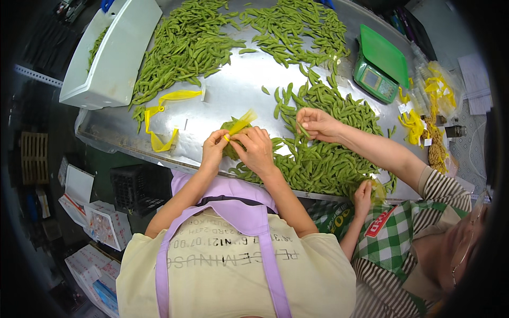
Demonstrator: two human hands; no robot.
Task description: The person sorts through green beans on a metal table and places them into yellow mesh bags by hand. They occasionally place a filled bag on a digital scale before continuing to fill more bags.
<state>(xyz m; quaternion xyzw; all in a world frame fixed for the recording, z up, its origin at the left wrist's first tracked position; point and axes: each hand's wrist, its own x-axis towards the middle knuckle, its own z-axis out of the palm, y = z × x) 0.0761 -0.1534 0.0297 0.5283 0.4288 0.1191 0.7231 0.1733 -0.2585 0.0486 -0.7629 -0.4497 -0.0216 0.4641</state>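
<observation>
Both my hands are at the gathered neck of a yellow mesh bag (pixel 230 150) filled with green soybean pods, on the metal table (pixel 234 89). My left hand (pixel 214 148) pinches the neck between thumb and forefinger. From the other side, my right hand (pixel 254 149) holds the neck with its fingertips. Above my fingers the loose mesh end sticks up to the right. The bag's lower part is partly hidden behind my hands. Left of it lie knotted yellow mesh strips (pixel 159 139) with white tags.
A co-worker's hand (pixel 316 125) holds a pod over the right pod heap (pixel 318 167); their other hand (pixel 362 194) is at a yellow mesh bag. More pods (pixel 187 43) lie at the back. A white foam box (pixel 115 55) stands left, a green scale (pixel 379 65) right.
</observation>
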